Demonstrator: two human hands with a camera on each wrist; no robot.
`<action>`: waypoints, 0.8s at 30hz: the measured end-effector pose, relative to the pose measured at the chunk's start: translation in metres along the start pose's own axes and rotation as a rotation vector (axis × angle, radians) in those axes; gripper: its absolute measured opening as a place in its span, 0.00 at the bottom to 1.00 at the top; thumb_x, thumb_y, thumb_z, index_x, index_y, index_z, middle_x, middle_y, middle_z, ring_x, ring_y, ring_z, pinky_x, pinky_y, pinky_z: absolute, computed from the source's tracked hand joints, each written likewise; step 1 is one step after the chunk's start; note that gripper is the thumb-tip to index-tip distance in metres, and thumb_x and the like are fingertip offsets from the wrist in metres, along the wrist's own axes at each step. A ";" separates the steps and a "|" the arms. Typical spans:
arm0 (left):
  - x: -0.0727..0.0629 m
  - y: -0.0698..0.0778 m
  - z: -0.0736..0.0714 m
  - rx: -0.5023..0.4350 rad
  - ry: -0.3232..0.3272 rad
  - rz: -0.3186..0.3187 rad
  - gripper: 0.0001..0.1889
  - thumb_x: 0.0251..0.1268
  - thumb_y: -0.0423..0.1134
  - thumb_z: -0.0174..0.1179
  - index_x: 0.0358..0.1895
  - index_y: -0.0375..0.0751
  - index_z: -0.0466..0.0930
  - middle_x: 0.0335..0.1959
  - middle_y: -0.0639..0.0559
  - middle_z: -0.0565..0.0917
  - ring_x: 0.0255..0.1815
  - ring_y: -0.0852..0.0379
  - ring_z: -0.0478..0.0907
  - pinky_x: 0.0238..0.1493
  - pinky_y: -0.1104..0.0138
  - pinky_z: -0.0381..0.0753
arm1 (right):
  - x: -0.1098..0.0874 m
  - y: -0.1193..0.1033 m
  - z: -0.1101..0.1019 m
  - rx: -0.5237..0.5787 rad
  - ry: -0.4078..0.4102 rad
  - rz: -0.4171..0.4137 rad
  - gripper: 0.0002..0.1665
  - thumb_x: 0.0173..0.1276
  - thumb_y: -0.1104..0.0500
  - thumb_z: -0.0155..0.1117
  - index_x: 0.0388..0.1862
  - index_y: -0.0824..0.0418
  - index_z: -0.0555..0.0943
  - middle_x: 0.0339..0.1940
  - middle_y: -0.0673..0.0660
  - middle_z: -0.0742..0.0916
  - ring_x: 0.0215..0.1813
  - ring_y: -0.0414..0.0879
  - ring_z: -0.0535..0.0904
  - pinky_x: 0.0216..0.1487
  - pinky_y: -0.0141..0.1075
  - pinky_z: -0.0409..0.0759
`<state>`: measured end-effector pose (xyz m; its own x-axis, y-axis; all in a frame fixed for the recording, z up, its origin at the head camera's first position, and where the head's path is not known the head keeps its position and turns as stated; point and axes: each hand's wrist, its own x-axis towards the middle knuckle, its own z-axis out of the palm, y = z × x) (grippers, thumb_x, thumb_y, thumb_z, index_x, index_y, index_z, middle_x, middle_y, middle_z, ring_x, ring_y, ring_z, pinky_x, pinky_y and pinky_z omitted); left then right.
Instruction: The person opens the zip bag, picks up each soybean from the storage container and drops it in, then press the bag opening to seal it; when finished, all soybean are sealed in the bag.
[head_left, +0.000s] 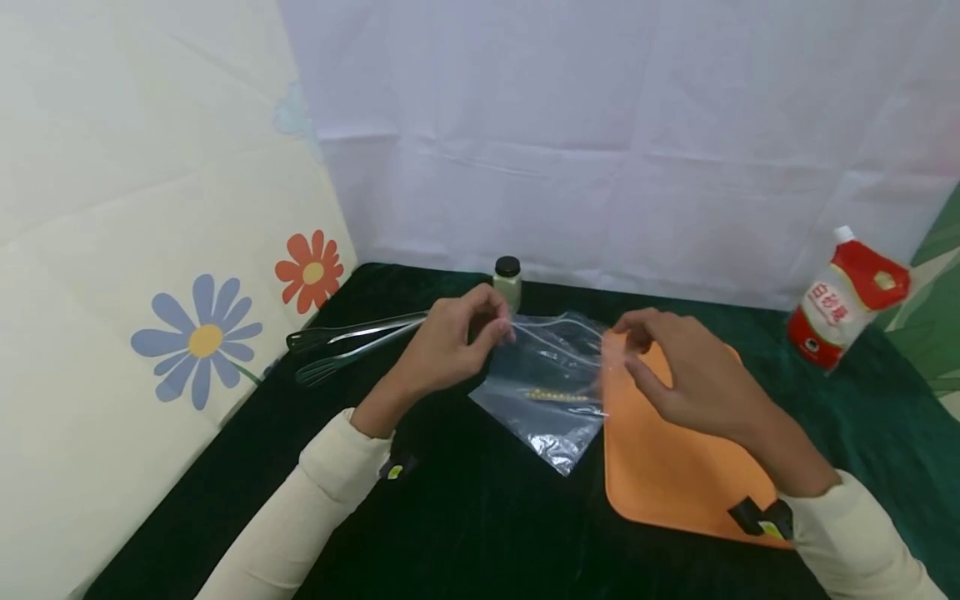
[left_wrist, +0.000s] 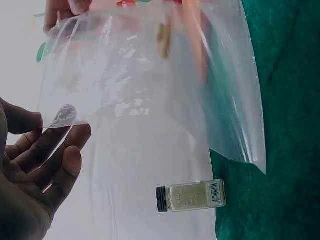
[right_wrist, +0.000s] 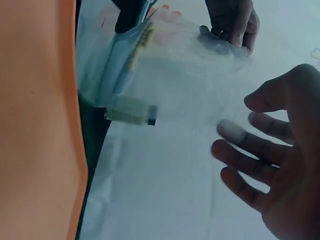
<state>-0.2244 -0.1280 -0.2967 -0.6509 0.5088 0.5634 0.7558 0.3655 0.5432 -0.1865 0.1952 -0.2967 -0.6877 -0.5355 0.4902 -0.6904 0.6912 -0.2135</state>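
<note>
A clear zip bag (head_left: 551,417) hangs between both hands in the head view, its zip strip along the top. Small yellow pieces (head_left: 557,396) lie in a row within it. My left hand (head_left: 457,333) pinches the bag's upper left corner between thumb and fingers; the left wrist view shows this pinch too. At the bag's upper right edge is my right hand (head_left: 690,375), its thumb and fingers spread apart. In the right wrist view one of its fingertips (right_wrist: 231,131) looks pale, perhaps behind plastic. Whether that hand touches the bag is hard to tell.
An orange cutting board (head_left: 675,475) lies under the right hand. Behind the bag stands a small dark-capped jar (head_left: 507,287). Metal tongs (head_left: 360,342) lie at left on the dark green cloth. A red and white pouch (head_left: 843,304) stands at the back right.
</note>
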 end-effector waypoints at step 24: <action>0.000 0.003 0.011 -0.005 -0.006 0.129 0.05 0.71 0.32 0.59 0.45 0.42 0.75 0.33 0.57 0.80 0.25 0.60 0.77 0.26 0.65 0.79 | 0.071 -0.056 0.046 0.090 0.114 -0.080 0.08 0.71 0.54 0.64 0.43 0.56 0.83 0.38 0.49 0.86 0.42 0.43 0.80 0.52 0.48 0.74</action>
<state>-0.2216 -0.1183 -0.3024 -0.5479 0.5563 0.6248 0.8329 0.2932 0.4693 -0.2068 0.0963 -0.2892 -0.6031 -0.5251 0.6005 -0.7629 0.5995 -0.2420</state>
